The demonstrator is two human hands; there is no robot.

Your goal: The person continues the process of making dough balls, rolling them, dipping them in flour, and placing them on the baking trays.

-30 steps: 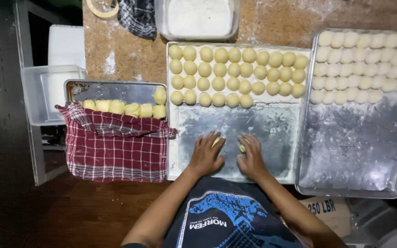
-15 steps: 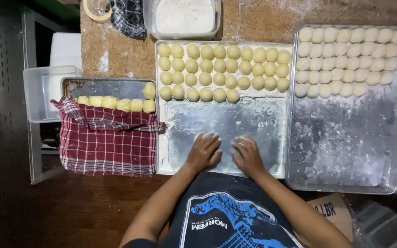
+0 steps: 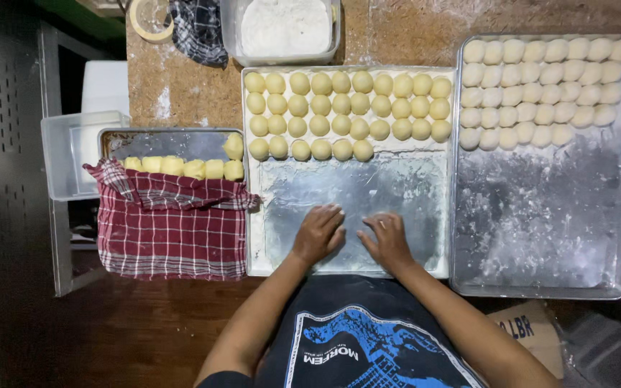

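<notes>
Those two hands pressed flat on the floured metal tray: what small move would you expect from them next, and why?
Probably lifting the left hand and right hand and setting what they cup at the end of the short fourth row of round yellow dough balls. Both palms lie flat on the bare part of the floured middle tray; whether dough sits under them is hidden.
</notes>
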